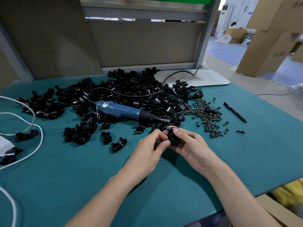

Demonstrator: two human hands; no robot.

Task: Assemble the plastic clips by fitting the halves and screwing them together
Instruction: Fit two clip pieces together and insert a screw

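Note:
A black plastic clip (173,136) sits between both hands, just above the green mat, its two halves pressed together. My right hand (190,145) wraps around it from the right, thumb on top. My left hand (154,143) pinches its left side, where a small screw seems to sit at my fingertips. Behind the hands, a large heap of black clip halves (131,90) covers the mat. A blue electric screwdriver (126,110) lies on that heap, tip pointing right. Loose dark screws (206,115) are scattered to the right of the heap.
Two separate clip halves (113,140) lie left of my hands. A pen (235,114) rests at the right. White cables (32,128) loop across the left side. A white board (196,77) lies at the back right, and cardboard boxes (268,38) stand on the floor beyond.

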